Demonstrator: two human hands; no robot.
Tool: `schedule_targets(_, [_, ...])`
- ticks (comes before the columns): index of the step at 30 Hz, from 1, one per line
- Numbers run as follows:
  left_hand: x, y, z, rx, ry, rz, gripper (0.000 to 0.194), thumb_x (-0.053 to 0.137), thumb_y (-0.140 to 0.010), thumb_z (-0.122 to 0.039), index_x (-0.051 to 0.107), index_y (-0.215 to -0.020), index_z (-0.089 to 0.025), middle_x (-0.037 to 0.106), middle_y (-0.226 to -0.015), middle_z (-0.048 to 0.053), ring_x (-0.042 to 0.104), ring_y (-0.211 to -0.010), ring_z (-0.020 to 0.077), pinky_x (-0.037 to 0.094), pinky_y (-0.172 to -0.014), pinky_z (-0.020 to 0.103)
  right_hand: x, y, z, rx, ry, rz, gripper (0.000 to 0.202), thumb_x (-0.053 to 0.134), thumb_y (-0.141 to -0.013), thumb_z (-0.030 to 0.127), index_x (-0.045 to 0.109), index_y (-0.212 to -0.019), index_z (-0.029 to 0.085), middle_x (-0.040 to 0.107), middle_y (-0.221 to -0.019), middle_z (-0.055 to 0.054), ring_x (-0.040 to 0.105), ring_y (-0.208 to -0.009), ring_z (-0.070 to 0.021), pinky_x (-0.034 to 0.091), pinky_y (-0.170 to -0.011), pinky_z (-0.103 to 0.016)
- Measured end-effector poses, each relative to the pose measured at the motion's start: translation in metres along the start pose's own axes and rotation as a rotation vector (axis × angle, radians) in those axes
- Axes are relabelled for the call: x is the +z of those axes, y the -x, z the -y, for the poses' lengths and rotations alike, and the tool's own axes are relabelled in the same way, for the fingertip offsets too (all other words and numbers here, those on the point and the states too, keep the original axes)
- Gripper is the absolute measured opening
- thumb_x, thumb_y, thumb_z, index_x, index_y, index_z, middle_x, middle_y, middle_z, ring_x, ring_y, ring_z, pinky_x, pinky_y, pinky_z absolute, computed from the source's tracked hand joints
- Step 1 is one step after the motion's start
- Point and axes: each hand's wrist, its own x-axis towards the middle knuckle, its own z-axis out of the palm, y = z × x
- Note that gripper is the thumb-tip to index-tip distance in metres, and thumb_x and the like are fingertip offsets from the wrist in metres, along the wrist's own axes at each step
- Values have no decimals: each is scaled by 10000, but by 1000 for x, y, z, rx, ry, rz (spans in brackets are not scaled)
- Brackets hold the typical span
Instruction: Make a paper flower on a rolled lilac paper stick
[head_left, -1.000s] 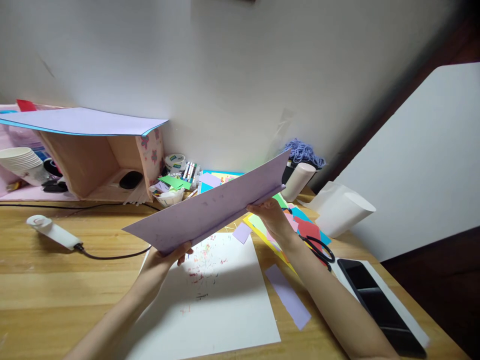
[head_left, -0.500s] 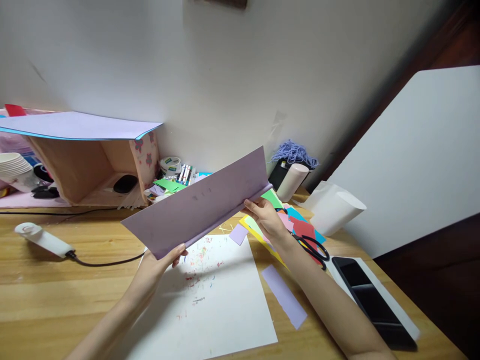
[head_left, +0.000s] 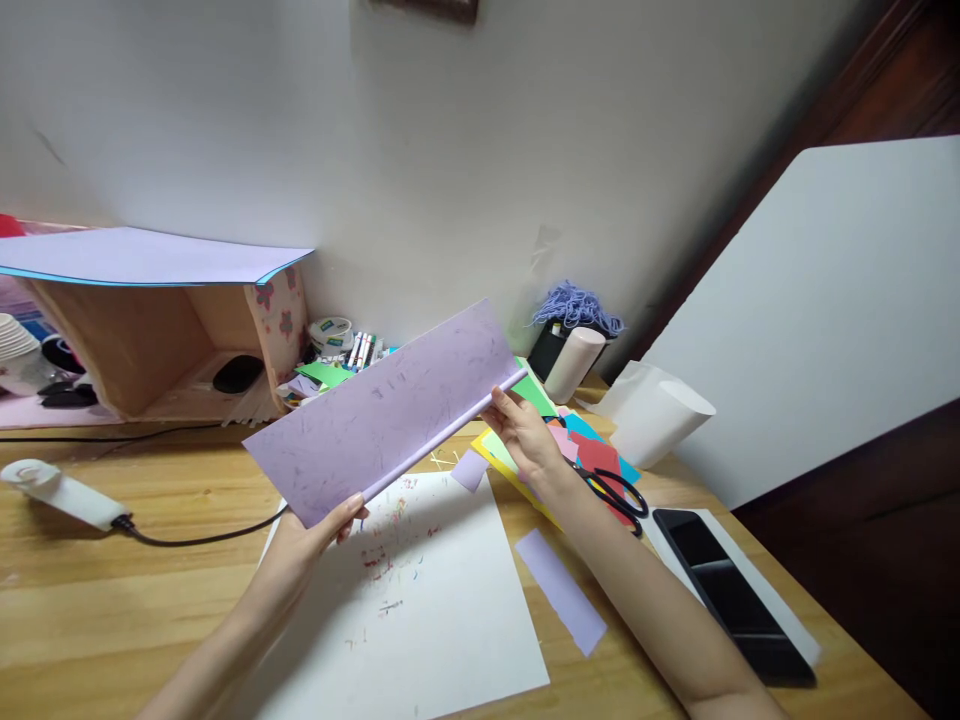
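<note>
In the head view, I am holding one purple sheet (head_left: 390,400) tilted above one big smudged white sheet (head_left: 420,610) that is lying on the wooden table (head_left: 67,620). My left hand (head_left: 319,535) is pinching its lower left corner, thumb on top, and my right hand (head_left: 525,435) is gripping the one rolled edge (head_left: 442,435) near its other end, fingers drawn in narrow on the paper.

Two loose purple pieces are lying near my right arm: one long strip (head_left: 561,590) and one small piece (head_left: 469,470). One pair of black-handled scissors (head_left: 619,495) is resting by the coloured papers (head_left: 596,455), and one dark phone-like slab (head_left: 731,590) is lying to the right. One pale roll (head_left: 574,365) and one curled white sheet (head_left: 660,415) are standing or leaning behind; I can't tell which. One bundle of blue-violet yarn (head_left: 574,305) is sitting farther back.

One tape roll (head_left: 331,334) is showing a green-and-blue label, its print too small for me to read.
</note>
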Motion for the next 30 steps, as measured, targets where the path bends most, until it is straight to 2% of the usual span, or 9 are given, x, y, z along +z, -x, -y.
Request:
schedule_targets(6, [-1,0,3,-32,-23,-11,421,611,-626,-565,471,-510,-186,593,-674,53,566,-814,235,399,-653,274,-3,-2,1,37,-25,12,197,752,-603,312,629,-698,193,650,-728,27,591,-701,-102,455,-787,-246])
schedule_targets(11, [0,0,2,-13,-64,-26,458,599,-615,-600,439,-470,-196,639,-726,87,578,-842,256,413,-662,287,-4,-2,1,55,-13,16,191,740,-618,313,641,-728,193,663,-768,14,598,-721,-110,458,-792,-255])
schedule_targets(17, [1,4,-4,2,-169,-62,481,577,-623,-624,410,-443,-211,681,-852,102,570,-923,281,417,-771,323,-3,-2,-2,50,4,23,208,729,-626,329,638,-753,192,674,-778,-2,612,-794,-145,457,-816,-281])
schedule_targets(25, [7,12,-16,27,-156,-147,460,600,-628,-585,421,-435,-207,684,-768,81,592,-841,265,425,-735,324,-8,-10,-5,24,-33,-39,243,742,-595,371,609,-733,221,681,-809,3,609,-860,-170,484,-793,-297])
schedule_targets(30, [4,9,-12,23,-197,-102,473,584,-633,-606,420,-435,-210,689,-800,86,591,-868,270,427,-762,323,-8,-9,-2,3,37,-23,241,735,-598,405,607,-710,235,683,-777,7,614,-858,-178,485,-789,-306])
